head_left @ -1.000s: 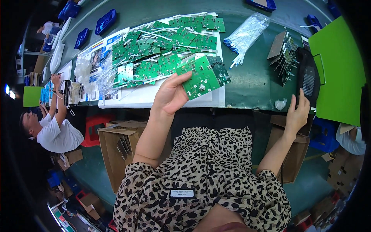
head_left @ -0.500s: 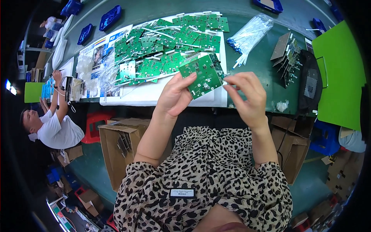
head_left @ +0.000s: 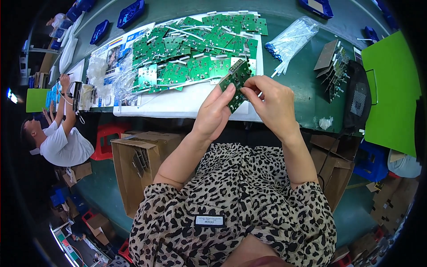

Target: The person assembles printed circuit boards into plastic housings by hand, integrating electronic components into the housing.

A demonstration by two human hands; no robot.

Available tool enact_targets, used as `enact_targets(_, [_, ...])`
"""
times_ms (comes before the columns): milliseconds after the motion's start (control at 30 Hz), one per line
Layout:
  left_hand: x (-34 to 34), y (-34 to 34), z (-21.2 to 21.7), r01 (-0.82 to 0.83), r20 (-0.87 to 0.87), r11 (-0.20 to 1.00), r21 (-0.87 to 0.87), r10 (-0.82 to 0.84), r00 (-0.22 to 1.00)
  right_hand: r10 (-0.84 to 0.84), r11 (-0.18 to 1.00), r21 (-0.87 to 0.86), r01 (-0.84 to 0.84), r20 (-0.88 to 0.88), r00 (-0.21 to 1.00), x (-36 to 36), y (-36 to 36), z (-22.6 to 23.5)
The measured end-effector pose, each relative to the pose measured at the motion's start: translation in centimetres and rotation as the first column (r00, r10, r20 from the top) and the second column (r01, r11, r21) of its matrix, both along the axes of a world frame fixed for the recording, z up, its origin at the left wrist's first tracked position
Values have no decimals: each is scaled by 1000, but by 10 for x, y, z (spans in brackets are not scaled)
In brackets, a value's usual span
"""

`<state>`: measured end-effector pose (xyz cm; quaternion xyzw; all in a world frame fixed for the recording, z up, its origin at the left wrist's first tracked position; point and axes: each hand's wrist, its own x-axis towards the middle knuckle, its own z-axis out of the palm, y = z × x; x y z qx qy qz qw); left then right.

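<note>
A green circuit board (head_left: 239, 73) is raised above the near edge of the bench, tilted steeply. My left hand (head_left: 212, 112) grips it by its lower left side, thumb on its face. At the right side of the same board, my right hand (head_left: 276, 103) is closed in a pinch against its face. Whatever lies between those fingertips is hidden. Behind my hands, a pile of similar green circuit boards (head_left: 171, 49) with white cables among them covers a white sheet (head_left: 187, 106).
A clear bag of white cables with blue ends (head_left: 291, 42) lies right of the pile. Farther right stand several boards on edge (head_left: 331, 71), a black bag (head_left: 357, 100) and a green panel (head_left: 391, 89). Cardboard boxes (head_left: 129, 178) flank my lap. A person in white (head_left: 66, 142) works at left.
The board has turned more edge-on and tilted up. My right hand has moved left and closed in against its face; my left hand has shifted slightly right with the board.
</note>
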<state>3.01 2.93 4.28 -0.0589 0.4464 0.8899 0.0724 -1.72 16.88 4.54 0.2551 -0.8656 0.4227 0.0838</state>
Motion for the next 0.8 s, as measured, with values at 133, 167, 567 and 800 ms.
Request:
enact_targets(133, [2,10,0,-121,-29,992,-21,120,992,-8,999,-39,8,4,1000,0,-4,-3])
enact_targets(167, [2,9,0,-120,-30,993,-21,119,992,-15,997,-71,15,10,1000,1,-6,-4])
enact_targets(567, [-4,0,-3,-105,-27,990,89,108,994,20,984,-175,-7,75,997,-3,-6,-4])
enact_targets(800, [-4,0,-1,-108,14,989,97,108,994,136,989,44,-138,44,990,-11,-2,5])
